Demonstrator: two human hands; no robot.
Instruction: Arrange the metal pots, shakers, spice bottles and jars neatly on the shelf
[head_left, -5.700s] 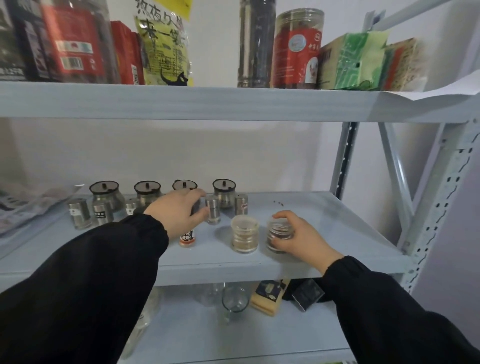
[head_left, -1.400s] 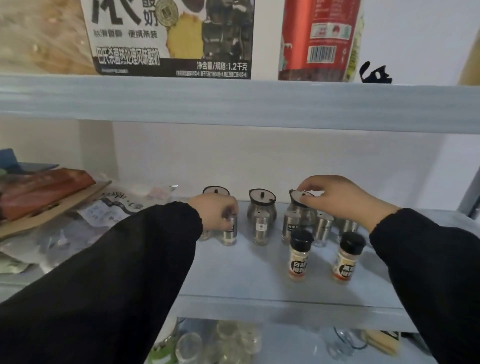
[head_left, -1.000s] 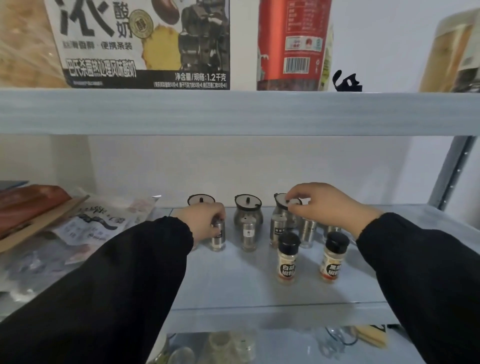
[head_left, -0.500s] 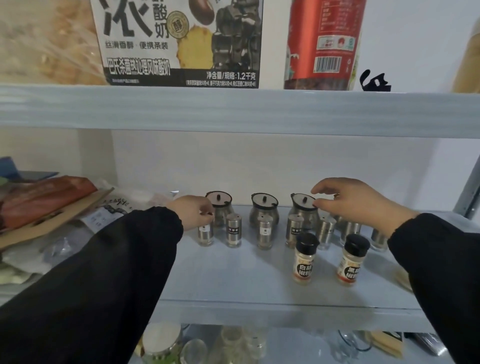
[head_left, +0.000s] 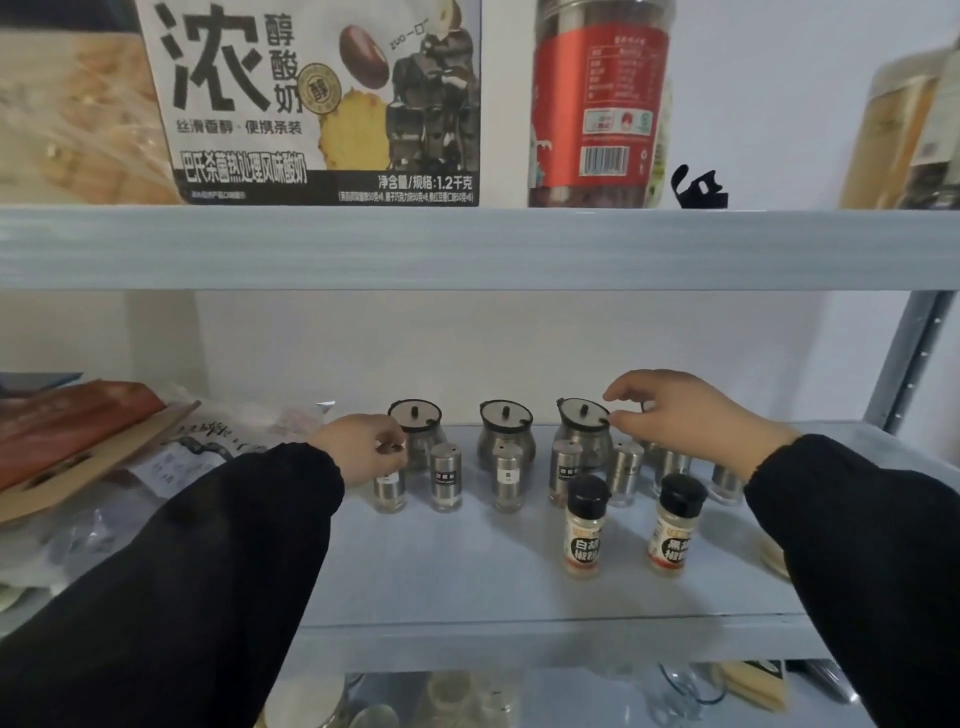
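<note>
yogurt carton (head_left: 322, 104) beside red-label canister (head_left: 597, 104) up top; paper packets (head_left: 104, 452) left.

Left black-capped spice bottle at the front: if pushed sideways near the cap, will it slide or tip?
Likely to tip: the spice bottle stands tall and narrow on a small base. Probably light, since it looks like small clear plastic holding powder. Pushed low, it would probably slide, as the shelf looks smooth.

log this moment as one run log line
left hand: holds leftmost shaker top | right hand: at third pot lid, grip unclear | spice bottles: upright in front
</note>
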